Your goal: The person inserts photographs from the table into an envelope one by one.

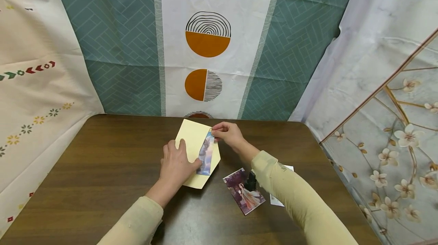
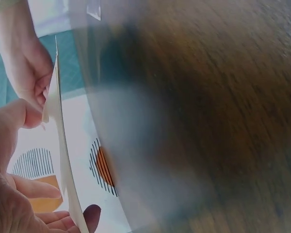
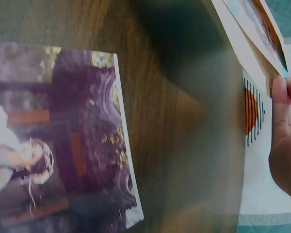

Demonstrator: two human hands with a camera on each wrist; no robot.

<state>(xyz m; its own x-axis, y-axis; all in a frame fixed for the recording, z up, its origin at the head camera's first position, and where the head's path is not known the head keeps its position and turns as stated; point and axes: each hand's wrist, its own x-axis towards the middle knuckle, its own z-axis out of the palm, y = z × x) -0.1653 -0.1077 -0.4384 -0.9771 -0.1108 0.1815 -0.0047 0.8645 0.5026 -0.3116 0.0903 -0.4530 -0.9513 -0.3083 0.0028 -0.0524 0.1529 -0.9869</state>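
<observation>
A cream envelope is held tilted above the table by my left hand; the thumb lies over its front, by the picture card. In the left wrist view the envelope appears edge-on, with fingers on both sides. A blue and purple picture card lies at the envelope's opening, its left side tucked behind the cream paper. At the card's top corner, my right hand pinches it between thumb and fingers. The right wrist view shows these fingertips by the card's corner; how deep the card sits is hidden.
A purple picture card with a robed figure lies on the brown table, below my right forearm. A white card is partly covered by that sleeve. Patterned curtains hang behind the table and at both sides.
</observation>
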